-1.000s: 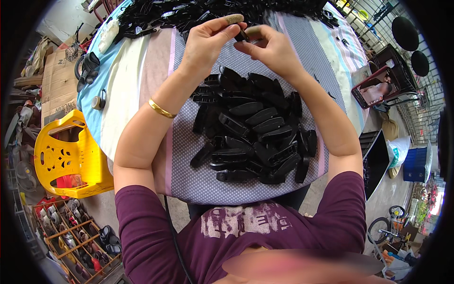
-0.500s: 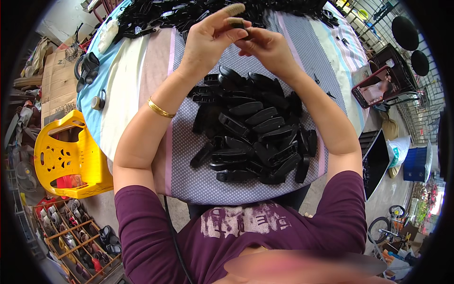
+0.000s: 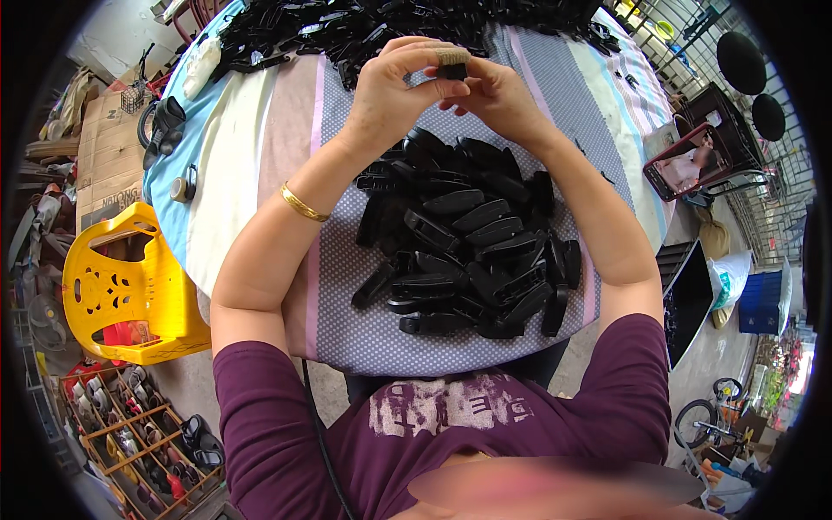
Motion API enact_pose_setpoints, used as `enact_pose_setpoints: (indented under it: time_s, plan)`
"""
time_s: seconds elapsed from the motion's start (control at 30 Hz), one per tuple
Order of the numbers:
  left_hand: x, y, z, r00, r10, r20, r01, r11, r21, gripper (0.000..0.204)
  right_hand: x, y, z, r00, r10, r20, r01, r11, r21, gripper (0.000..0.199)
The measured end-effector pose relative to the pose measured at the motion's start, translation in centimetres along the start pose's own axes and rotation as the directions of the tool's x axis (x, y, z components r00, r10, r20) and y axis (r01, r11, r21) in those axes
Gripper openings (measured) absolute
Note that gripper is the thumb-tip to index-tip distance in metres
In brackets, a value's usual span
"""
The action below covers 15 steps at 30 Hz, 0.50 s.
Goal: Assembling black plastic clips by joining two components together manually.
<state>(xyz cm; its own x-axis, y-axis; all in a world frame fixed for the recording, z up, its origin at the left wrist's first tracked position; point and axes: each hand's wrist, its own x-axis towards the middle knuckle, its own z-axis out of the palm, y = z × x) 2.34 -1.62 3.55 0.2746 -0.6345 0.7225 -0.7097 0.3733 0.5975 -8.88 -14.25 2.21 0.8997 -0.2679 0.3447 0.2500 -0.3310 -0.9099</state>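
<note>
My left hand (image 3: 394, 91) and my right hand (image 3: 503, 100) meet above the far part of the table. Between their fingertips they pinch a small black plastic piece (image 3: 451, 73), mostly covered by the fingers. A tan wrap (image 3: 451, 56) is around one finger of the left hand, and a gold bangle (image 3: 303, 203) circles that wrist. Between my forearms lies a pile of long, rounded black plastic pieces (image 3: 477, 234). Beyond the hands spreads a larger heap of smaller black parts (image 3: 347, 35), its details too fine to make out.
A patterned cloth (image 3: 342, 325) covers the round table. At its left are black straps (image 3: 163, 126), a small round object (image 3: 183, 185) and a yellow plastic chair (image 3: 130, 286). On the right, a phone (image 3: 689, 163) leans in a holder. A shoe rack (image 3: 130, 425) stands lower left.
Both hands have come slightly nearer to me. The left fingers, raised before, have folded down over the black piece, and its wrapped finger now presses on top of it.
</note>
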Motion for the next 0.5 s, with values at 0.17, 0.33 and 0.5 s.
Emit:
enact_pose_setpoints:
  time_s: [0.17,0.33,0.5]
  plan:
    - [-0.1,1.5,0.4,0.989,-0.141,0.047,0.143,0.989,-0.045,0.033,2.2,2.4,-4.5,0.945,-0.264,-0.194,0.078,0.757,-0.649,0.033]
    - [-0.3,2.1,0.5,0.876,-0.187,0.444,0.192,0.981,0.035,0.028,3.3,7.2,-6.4,0.913,-0.405,-0.037,0.202,0.53,-0.824,0.026]
    - [0.9,0.6,0.9,0.805,-0.376,0.459,0.331,0.927,0.178,0.023,2.6,6.5,-6.2,0.968,-0.199,-0.15,0.036,0.71,-0.703,0.024]
